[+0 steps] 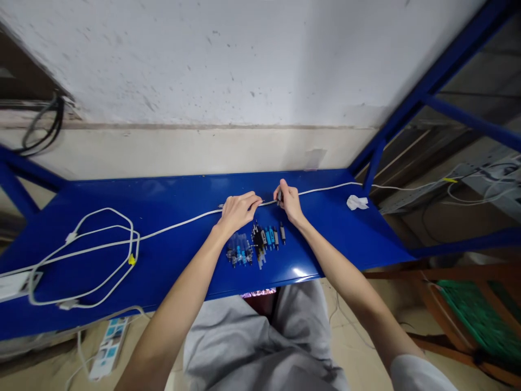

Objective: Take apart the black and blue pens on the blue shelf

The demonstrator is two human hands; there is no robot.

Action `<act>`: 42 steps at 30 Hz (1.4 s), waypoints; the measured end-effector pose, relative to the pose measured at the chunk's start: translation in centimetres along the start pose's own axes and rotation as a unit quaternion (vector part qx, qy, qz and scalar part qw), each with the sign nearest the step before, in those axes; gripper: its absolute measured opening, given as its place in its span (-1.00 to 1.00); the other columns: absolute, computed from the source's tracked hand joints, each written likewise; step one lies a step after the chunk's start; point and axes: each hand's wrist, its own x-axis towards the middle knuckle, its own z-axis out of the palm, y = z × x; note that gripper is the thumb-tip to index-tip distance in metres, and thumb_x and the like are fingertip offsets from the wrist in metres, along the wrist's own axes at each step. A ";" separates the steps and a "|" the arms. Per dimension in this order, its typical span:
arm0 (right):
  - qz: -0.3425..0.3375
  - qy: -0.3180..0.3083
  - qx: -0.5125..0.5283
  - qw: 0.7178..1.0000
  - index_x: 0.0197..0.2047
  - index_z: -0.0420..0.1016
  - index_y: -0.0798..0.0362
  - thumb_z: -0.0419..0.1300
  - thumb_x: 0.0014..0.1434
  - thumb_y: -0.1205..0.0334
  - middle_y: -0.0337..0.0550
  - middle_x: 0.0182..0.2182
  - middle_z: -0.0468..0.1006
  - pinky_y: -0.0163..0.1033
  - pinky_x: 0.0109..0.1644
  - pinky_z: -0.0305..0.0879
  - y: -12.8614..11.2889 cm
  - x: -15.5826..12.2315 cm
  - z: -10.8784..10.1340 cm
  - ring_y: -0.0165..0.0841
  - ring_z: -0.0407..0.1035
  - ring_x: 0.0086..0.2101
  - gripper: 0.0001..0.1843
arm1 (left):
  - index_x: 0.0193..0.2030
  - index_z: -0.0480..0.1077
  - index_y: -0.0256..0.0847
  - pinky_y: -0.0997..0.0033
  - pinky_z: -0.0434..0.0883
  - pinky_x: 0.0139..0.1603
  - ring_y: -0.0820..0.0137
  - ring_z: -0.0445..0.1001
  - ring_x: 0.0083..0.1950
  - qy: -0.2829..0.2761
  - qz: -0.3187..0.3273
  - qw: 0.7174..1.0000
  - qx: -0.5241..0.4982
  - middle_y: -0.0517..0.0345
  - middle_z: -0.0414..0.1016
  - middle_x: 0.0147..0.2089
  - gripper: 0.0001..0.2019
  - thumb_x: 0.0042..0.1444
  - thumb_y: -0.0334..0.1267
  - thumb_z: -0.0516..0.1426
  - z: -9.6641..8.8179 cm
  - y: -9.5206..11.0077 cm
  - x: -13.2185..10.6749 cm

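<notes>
My left hand (241, 208) is closed in a pinch above the blue shelf. Whatever is between its fingertips is too small to make out. Just to the right, my right hand (290, 201) is wrapped round a dark grey pen part (279, 196). Below the hands lie several clear pen barrels (239, 247) with blue and dark pieces. Beside them are thin refills (259, 251) and a row of grey and blue pen parts (269, 237). One grey pen part (282, 232) lies a little apart, under my right wrist. Small pieces are partly hidden behind my left hand.
A white cable (179, 224) runs across the blue shelf (171, 271) behind my hands, looping at left. Crumpled white paper (357, 202) lies at right. The wall (228, 152) stands behind, with blue frame posts (374, 163) at the sides. A power strip (109, 347) is below left.
</notes>
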 end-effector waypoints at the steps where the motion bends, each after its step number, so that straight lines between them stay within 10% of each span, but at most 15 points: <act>1: 0.009 -0.013 -0.002 1.000 -0.57 0.40 0.06 0.14 0.20 -0.48 -0.38 -0.77 0.12 -0.39 -0.72 -0.19 0.2 -0.3 0.0 -0.56 -0.03 -0.76 -0.27 | -0.10 0.59 -0.09 0.40 0.23 -0.36 0.38 0.57 -0.26 -0.004 0.004 1.000 0.003 0.15 0.62 -0.17 -0.70 0.45 -0.16 0.01 0.0 0.1 0.0; 11: 0.028 -0.086 0.065 0.994 -0.29 0.53 0.07 0.33 0.13 -0.32 -0.28 -0.58 0.51 -0.38 -0.62 0.31 0.3 -0.9 -0.2 -0.47 0.35 -0.64 -0.46 | -0.09 0.60 -0.10 0.39 0.25 -0.36 0.35 0.55 -0.27 -0.013 0.014 1.000 0.017 0.11 0.61 -0.17 -0.66 0.46 -0.12 -0.01 0.2 0.8 0.1; 42: 0.043 -0.095 0.114 0.988 -0.24 0.56 0.09 0.44 0.09 -0.15 -0.16 -0.42 0.64 -0.34 -0.46 0.47 0.0 -1.1 -1.0 -0.36 0.56 -0.45 -0.55 | 0.00 0.60 -0.09 0.45 0.30 -0.30 0.44 0.56 -0.27 0.064 0.002 0.998 -0.019 0.12 0.62 -0.17 -0.67 0.46 -0.09 0.02 0.5 0.3 -0.1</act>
